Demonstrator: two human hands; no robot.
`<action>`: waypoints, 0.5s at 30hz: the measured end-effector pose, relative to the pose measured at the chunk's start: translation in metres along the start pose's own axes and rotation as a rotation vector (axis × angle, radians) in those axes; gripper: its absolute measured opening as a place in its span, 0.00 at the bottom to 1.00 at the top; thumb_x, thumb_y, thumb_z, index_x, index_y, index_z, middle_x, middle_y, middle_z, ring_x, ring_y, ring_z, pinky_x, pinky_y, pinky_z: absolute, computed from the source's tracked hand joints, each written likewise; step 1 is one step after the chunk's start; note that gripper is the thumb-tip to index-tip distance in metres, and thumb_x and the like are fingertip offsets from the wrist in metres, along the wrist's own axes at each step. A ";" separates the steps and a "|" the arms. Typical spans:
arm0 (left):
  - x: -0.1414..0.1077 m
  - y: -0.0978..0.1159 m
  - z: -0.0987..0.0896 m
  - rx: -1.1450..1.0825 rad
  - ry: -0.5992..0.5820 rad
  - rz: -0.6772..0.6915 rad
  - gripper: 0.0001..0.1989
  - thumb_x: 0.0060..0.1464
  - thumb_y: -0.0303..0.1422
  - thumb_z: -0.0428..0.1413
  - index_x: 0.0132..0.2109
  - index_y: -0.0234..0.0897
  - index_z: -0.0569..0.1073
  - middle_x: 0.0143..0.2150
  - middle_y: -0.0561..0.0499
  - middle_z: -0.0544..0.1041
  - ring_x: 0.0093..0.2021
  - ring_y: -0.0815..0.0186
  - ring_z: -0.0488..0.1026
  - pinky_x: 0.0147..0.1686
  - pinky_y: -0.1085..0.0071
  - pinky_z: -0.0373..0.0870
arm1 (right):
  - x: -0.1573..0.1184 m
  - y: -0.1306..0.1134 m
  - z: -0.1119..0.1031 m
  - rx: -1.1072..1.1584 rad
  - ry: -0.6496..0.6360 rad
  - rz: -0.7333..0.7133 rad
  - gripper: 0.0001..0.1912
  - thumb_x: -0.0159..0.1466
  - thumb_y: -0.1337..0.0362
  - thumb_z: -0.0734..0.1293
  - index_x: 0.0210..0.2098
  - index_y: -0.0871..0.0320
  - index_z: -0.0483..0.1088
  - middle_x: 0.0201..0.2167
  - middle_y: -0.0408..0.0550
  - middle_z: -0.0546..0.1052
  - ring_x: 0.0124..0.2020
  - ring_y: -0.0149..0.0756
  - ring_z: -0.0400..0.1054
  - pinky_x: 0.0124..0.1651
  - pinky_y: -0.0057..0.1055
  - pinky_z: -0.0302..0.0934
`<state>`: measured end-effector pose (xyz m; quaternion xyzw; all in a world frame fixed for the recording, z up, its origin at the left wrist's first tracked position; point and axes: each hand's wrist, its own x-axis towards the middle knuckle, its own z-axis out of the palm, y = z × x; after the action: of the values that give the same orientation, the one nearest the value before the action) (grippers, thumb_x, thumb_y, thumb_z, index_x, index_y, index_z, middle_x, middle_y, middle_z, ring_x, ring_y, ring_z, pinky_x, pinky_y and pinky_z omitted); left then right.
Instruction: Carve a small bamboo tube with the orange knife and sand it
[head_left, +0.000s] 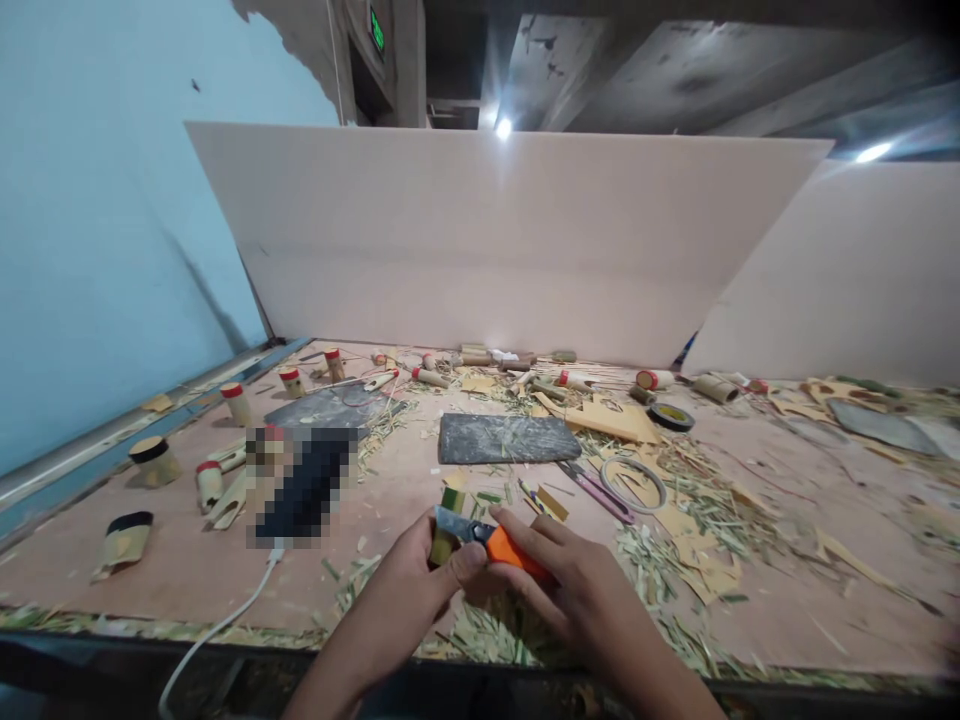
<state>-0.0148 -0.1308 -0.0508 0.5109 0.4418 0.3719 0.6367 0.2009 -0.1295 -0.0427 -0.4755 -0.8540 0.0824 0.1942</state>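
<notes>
My left hand [420, 572] is closed around a short green bamboo piece [444, 545], held upright near the table's front edge. Its thumb presses close to the blade of a knife. My right hand [564, 578] grips the orange handle [516, 553] of that knife, whose grey blade [453, 524] points left and lies across the bamboo piece. Shavings [499, 632] are spread on the table below both hands.
A dark grey slab [510, 440] lies beyond my hands. Pink scissors [604, 497], a tape ring [634, 484] and black tape [670, 417] are to the right. Bamboo pieces [152, 461] stand at left, near a pixelated dark object [311, 490] with a white cable [232, 617].
</notes>
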 end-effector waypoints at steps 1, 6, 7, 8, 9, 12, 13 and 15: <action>0.000 0.000 0.000 0.008 0.004 -0.008 0.28 0.55 0.55 0.63 0.49 0.36 0.69 0.25 0.62 0.63 0.20 0.75 0.52 0.19 0.78 0.50 | 0.000 -0.001 -0.001 0.009 -0.027 -0.019 0.25 0.73 0.54 0.64 0.68 0.50 0.66 0.41 0.51 0.79 0.36 0.42 0.77 0.37 0.33 0.69; -0.001 0.000 0.001 0.104 0.055 0.012 0.27 0.54 0.55 0.64 0.44 0.33 0.75 0.28 0.56 0.71 0.25 0.71 0.60 0.23 0.76 0.55 | 0.001 -0.005 -0.002 0.053 -0.084 -0.068 0.26 0.74 0.52 0.63 0.68 0.49 0.65 0.40 0.49 0.78 0.36 0.41 0.76 0.37 0.31 0.67; -0.001 0.000 0.001 0.138 0.069 0.021 0.27 0.54 0.55 0.63 0.43 0.33 0.76 0.28 0.55 0.72 0.26 0.70 0.62 0.24 0.76 0.56 | 0.000 -0.005 -0.002 0.042 -0.078 -0.060 0.26 0.73 0.52 0.64 0.68 0.49 0.65 0.39 0.49 0.78 0.36 0.41 0.76 0.36 0.31 0.67; -0.001 0.000 0.001 0.171 0.074 0.028 0.27 0.55 0.56 0.62 0.41 0.33 0.77 0.28 0.54 0.73 0.27 0.68 0.63 0.25 0.75 0.57 | 0.000 -0.005 -0.001 0.022 -0.075 -0.051 0.26 0.73 0.53 0.64 0.68 0.49 0.65 0.39 0.49 0.78 0.35 0.40 0.76 0.36 0.31 0.67; -0.001 0.000 0.002 0.202 0.076 0.033 0.26 0.56 0.56 0.61 0.40 0.33 0.77 0.28 0.52 0.73 0.28 0.67 0.65 0.26 0.74 0.58 | 0.000 -0.006 0.000 -0.001 -0.071 -0.045 0.26 0.73 0.53 0.64 0.68 0.50 0.65 0.38 0.49 0.78 0.34 0.40 0.76 0.35 0.31 0.67; -0.001 0.000 0.004 0.276 0.130 0.050 0.26 0.57 0.56 0.60 0.40 0.34 0.78 0.29 0.50 0.75 0.33 0.61 0.70 0.31 0.72 0.62 | -0.001 -0.005 0.003 -0.056 -0.028 -0.032 0.26 0.73 0.55 0.64 0.68 0.51 0.65 0.38 0.50 0.79 0.32 0.41 0.77 0.34 0.31 0.68; -0.001 0.001 0.005 0.293 0.161 0.066 0.26 0.57 0.56 0.59 0.42 0.35 0.78 0.30 0.49 0.76 0.35 0.59 0.71 0.32 0.71 0.63 | -0.001 -0.004 0.003 -0.058 -0.002 -0.027 0.26 0.73 0.55 0.64 0.68 0.51 0.66 0.39 0.50 0.80 0.33 0.41 0.77 0.34 0.32 0.68; -0.002 0.001 0.008 0.313 0.211 0.103 0.26 0.58 0.56 0.59 0.45 0.36 0.77 0.32 0.49 0.77 0.38 0.57 0.72 0.35 0.70 0.64 | 0.001 -0.001 0.004 -0.043 0.094 0.055 0.24 0.74 0.55 0.62 0.67 0.52 0.67 0.40 0.52 0.81 0.34 0.42 0.78 0.35 0.33 0.70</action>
<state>-0.0083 -0.1348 -0.0491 0.5838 0.5319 0.3822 0.4798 0.1984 -0.1287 -0.0460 -0.5060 -0.8323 0.0471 0.2214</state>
